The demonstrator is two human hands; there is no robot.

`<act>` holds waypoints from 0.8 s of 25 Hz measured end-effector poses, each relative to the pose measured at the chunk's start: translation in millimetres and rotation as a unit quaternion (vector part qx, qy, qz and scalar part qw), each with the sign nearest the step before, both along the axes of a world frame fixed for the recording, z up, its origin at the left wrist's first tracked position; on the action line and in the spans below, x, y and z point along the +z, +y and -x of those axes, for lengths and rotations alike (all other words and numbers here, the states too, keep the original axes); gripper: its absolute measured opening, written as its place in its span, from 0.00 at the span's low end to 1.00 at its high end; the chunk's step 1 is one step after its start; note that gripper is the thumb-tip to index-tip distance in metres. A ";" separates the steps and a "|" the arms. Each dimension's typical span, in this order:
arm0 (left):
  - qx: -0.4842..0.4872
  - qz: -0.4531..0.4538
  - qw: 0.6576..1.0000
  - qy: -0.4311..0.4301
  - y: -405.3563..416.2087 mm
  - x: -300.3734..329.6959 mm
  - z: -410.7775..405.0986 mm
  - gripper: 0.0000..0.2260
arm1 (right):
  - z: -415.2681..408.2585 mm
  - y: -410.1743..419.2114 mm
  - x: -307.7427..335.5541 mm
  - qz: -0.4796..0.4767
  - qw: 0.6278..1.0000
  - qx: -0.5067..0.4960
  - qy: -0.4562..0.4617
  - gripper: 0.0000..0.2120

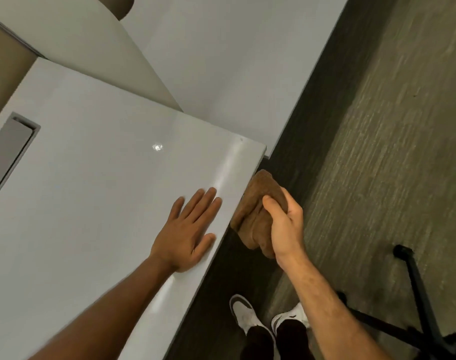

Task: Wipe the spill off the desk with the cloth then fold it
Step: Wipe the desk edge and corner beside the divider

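Observation:
A brown cloth (258, 203) is bunched in my right hand (284, 227), held off the desk just past its right edge, above the floor. My left hand (187, 229) lies flat on the white desk (91, 190), fingers spread, close to that same edge and holding nothing. A small shiny wet spot (157, 147) sits on the desk surface further away from my left hand. A pale streak runs along the desk near the right edge.
A grey cable slot (11, 149) is cut into the desk at the left. A second white desk (221, 61) adjoins at the back. A black chair base (419, 315) stands on the carpet at the lower right, near my white shoes (243, 314).

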State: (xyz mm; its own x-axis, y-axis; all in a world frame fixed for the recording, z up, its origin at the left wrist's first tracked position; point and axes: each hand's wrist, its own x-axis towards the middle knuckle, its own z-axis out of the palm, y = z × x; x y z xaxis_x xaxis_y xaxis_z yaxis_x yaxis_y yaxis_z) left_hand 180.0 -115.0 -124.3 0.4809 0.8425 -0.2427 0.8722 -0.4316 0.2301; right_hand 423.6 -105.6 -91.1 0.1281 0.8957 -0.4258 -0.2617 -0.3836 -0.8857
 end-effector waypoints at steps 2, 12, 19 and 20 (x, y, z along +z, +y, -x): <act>0.011 -0.001 1.000 0.001 -0.2 0.3 1.3 0.32 | -4.3 8.5 17.8 -0.010 0.999 0.031 -0.004 0.15; 0.119 -0.006 0.993 0.007 -2.0 -6.2 1.3 0.38 | -10.1 80.4 54.9 -0.028 0.987 0.160 -0.002 0.09; 0.143 -0.008 0.989 -0.019 -2.5 -4.8 -5.5 0.38 | -32.0 142.4 61.6 -0.032 0.956 0.289 0.024 0.09; 0.167 -0.013 0.985 -0.033 1.0 -1.9 -9.9 0.37 | -36.4 150.9 61.2 -0.029 0.954 0.297 0.036 0.09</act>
